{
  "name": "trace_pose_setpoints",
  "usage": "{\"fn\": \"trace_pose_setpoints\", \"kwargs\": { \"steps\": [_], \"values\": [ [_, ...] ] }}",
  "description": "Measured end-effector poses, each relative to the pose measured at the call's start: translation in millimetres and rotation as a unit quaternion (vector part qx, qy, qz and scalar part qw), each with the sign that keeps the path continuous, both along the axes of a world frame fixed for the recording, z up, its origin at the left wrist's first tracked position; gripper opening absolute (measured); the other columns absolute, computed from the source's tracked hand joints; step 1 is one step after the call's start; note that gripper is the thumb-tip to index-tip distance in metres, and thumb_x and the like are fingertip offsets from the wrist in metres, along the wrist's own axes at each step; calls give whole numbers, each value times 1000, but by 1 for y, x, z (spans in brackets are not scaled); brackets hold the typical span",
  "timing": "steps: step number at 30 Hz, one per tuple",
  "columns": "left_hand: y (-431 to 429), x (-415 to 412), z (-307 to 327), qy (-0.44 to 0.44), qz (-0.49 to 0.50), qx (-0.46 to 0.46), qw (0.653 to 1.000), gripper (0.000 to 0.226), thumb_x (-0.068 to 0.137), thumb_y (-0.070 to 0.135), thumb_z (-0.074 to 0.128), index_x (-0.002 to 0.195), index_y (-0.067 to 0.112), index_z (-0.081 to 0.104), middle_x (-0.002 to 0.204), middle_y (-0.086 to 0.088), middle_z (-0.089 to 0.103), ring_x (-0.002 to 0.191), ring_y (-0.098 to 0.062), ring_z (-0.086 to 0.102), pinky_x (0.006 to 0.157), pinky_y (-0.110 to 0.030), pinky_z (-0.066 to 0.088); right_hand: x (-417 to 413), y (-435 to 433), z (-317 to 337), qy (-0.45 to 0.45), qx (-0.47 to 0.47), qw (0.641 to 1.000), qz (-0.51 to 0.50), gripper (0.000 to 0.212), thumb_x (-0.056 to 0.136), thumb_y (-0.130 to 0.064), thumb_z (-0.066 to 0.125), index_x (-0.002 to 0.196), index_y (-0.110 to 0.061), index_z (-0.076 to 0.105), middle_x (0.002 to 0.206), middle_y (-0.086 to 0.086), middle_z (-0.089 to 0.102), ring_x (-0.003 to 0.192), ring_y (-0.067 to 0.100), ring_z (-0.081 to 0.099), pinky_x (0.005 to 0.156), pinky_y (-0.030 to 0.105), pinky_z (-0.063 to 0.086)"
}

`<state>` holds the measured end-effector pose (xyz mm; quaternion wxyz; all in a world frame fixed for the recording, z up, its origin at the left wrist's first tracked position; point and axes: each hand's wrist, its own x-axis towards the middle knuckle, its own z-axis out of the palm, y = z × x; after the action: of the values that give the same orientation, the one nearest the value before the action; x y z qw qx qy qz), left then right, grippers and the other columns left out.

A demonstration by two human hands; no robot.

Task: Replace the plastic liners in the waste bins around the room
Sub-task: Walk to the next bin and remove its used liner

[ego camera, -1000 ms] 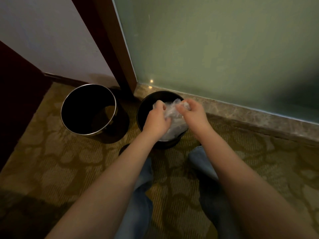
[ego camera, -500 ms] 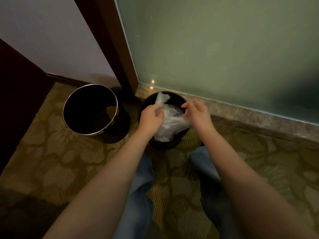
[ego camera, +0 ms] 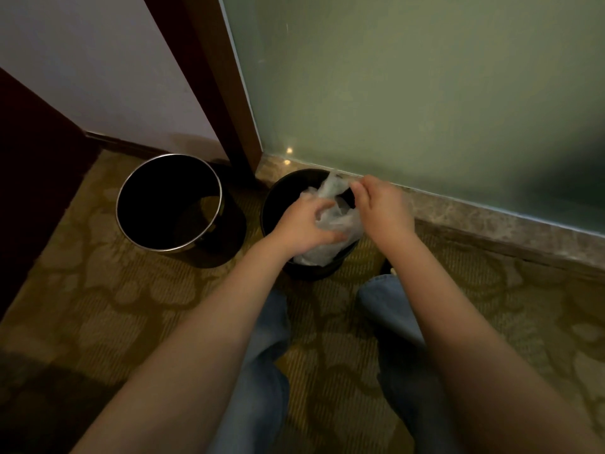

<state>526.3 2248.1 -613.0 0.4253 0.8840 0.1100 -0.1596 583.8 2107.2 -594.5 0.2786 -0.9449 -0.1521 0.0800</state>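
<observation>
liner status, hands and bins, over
Left hand grips the liner, right hand pinches its top edge. Liner bunched over the black bin, not spread. Chrome-rimmed bin stands apart, nothing blocking.

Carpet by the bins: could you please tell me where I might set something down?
Bare carpet: before the steel-rimmed bin, and right of the knees by the stone skirting. Crowded: black bin, left hand and right hand gripping the liner.

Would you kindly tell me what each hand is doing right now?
Left hand: grips the plastic liner.
Right hand: pinches the same liner's top edge.
</observation>
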Motion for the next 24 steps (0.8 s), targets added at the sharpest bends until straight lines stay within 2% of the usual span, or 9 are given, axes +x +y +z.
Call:
{"fn": "trace_pose_setpoints", "kwargs": {
  "steps": [4,10,12,15,17,19,21,23,24],
  "values": [
    [5,-5,-7,20,-52,161,985,52,83,31,70,130,15,54,129,-8,50,118,-25,50,96,-35,44,-5,-5,-4,1,-55,998,-9,33,102,-39,41,98,-12,59,80,3,54,75,24,52,62,31,27],
    [29,-6,-19,42,15,194,980,35,88,35,57,115,13,57,115,-12,52,103,-32,54,76,-34,43,-3,-7,1,173,-55,981,69,40,87,-47,66,109,-14,63,95,-1,57,92,18,55,71,32,41],
    [38,-10,-24,53,39,217,974,31,88,32,57,112,11,57,117,-14,52,104,-33,54,75,-35,41,-1,-13,2,181,-53,979,76,38,85,-44,69,97,-7,66,87,3,62,85,20,58,68,35,42],
    [51,-15,-33,69,58,241,966,37,85,28,62,116,10,54,119,-15,50,106,-34,53,76,-34,39,4,-23,1,188,-36,980,58,31,85,-38,71,73,-12,59,66,-1,52,64,13,49,56,28,37],
    [53,-18,-37,79,58,236,967,41,84,30,62,119,10,53,120,-15,49,106,-34,53,77,-35,40,3,-23,2,209,55,976,18,31,88,-31,69,68,-16,51,65,-5,49,61,7,46,57,25,37],
    [50,-17,-39,74,59,223,970,41,86,31,60,120,10,53,120,-16,50,105,-34,53,79,-35,42,-1,-17,2,266,249,930,-46,29,92,-20,63,67,-17,49,81,-2,65,74,5,59,70,20,46],
    [43,-16,-38,67,61,208,974,40,86,32,58,120,11,53,119,-14,51,105,-33,54,78,-34,42,-6,-8,2,344,436,828,-76,25,96,-13,55,71,-11,54,101,10,72,96,15,68,87,27,51],
    [38,-16,-37,69,61,189,978,41,86,32,58,122,14,53,119,-13,51,104,-32,54,76,-33,41,-9,0,0,401,533,739,-92,32,98,-16,48,71,-5,62,83,11,72,86,21,69,86,33,53],
    [36,-15,-36,73,60,178,979,44,86,33,58,125,15,52,120,-13,50,105,-32,54,77,-33,42,-10,4,-1,413,542,724,-110,36,99,-18,47,67,-8,61,67,6,67,70,19,66,80,35,52]
  ]
}}
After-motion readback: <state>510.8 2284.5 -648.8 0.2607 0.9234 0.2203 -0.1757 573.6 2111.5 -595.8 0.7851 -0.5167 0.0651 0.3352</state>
